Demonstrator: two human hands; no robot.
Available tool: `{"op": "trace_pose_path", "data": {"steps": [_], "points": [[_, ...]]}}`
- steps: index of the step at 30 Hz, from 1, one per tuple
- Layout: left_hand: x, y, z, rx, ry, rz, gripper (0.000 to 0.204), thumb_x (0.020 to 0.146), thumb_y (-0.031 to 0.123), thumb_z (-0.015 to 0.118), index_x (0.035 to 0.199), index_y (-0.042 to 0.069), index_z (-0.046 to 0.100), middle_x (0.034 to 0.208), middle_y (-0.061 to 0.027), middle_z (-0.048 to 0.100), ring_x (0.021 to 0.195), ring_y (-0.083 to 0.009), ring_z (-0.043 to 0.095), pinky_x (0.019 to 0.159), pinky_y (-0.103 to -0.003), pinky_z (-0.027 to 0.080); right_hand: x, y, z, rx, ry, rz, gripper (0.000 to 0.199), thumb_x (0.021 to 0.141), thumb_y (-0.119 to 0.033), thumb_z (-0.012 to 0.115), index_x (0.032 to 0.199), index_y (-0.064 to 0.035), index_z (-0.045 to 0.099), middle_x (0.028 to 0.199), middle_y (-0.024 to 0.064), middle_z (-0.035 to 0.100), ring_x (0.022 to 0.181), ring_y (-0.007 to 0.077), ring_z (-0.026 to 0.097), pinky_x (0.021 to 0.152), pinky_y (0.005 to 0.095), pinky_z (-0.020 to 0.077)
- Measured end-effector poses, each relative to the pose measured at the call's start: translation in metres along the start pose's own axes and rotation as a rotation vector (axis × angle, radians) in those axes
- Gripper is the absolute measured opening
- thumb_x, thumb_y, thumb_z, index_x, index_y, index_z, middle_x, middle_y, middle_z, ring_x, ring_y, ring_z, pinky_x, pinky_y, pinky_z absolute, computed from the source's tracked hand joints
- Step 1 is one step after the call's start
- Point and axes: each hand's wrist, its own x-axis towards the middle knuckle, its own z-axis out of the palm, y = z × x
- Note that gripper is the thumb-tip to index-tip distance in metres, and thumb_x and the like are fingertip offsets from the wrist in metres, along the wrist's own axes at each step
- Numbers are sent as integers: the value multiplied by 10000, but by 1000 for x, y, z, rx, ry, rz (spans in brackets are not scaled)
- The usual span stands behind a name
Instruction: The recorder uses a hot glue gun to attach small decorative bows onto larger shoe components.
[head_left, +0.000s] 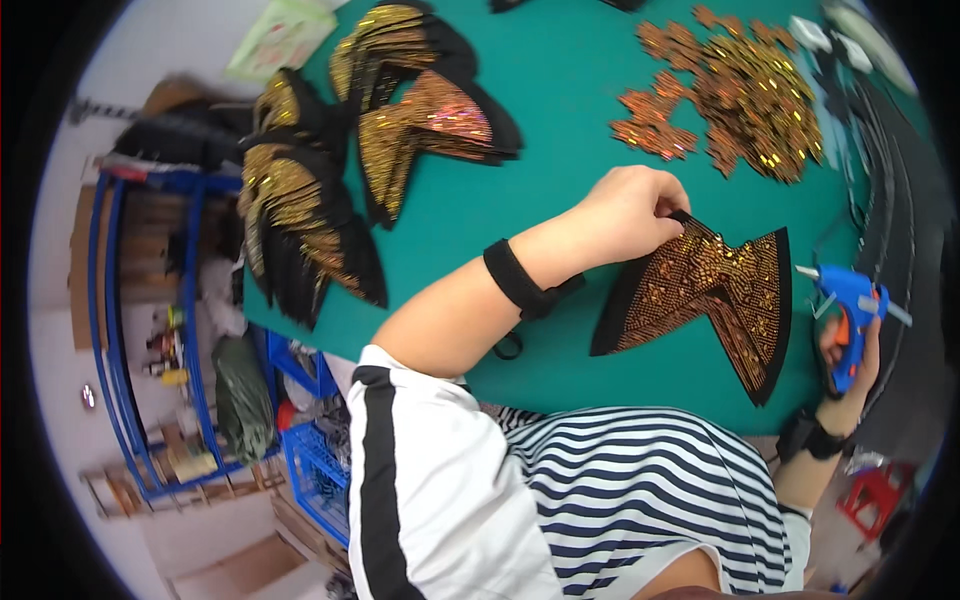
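Observation:
My left hand [630, 212] pinches the upper left edge of a black fabric piece [705, 285] covered in gold and copper sequins. That piece is shaped like a spread bow with a pointed notch, and it lies on the green table in front of me. In my right hand [865, 358] is a blue hot glue gun [850, 305], held by its handle with my fingers wrapped round it. Its pale nozzle points left, just beyond the right edge of the sequined piece, apart from it.
A heap of sequined copper and gold cut-outs [755, 100] lies at the far right of the green table [560, 120]. Stacked sequined black pieces [425, 125] and more bundles [300, 200] fill the left side. Beyond the table's left edge stands a blue shelf rack [195, 330].

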Motion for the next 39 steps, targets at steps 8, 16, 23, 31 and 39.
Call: {"op": "trace_pose_path", "data": {"steps": [8,16,23,31,39], "points": [[-69,-55,-121,-449,476,-47,219,786,33,581,1003,37,546,856,0,570,808,-92,528,743,-236,423,3,1,-3,-33,-28,-39,534,901,-457,320,1073,24,477,655,114,568,419,63,354,398,189,282],[-98,-146,-224,-339,964,-413,204,804,43,531,1002,-5,550,853,-43,587,750,-136,544,687,-268,439,8,1,-4,-36,-124,-27,516,901,-450,329,1059,19,479,669,118,572,431,62,369,401,186,285],[-90,-192,-234,497,1003,-735,345,743,133,581,1077,46,574,945,-112,620,868,-228,582,782,-320,439,3,5,6,-57,-30,-29,530,901,-454,306,1058,20,483,664,125,569,437,67,373,420,193,301],[-47,-118,-204,848,833,-445,340,752,232,603,1077,135,580,1026,-153,564,975,-317,526,841,-392,415,1,-4,8,-126,-75,25,576,870,-496,329,1042,24,506,665,140,593,433,56,377,406,183,286],[36,-2,-74,617,235,80,208,753,152,585,921,35,623,894,-159,602,862,-314,571,766,-376,458,5,-9,18,-104,-188,22,551,849,-478,413,1037,34,494,699,205,607,432,65,399,407,177,308]]}}
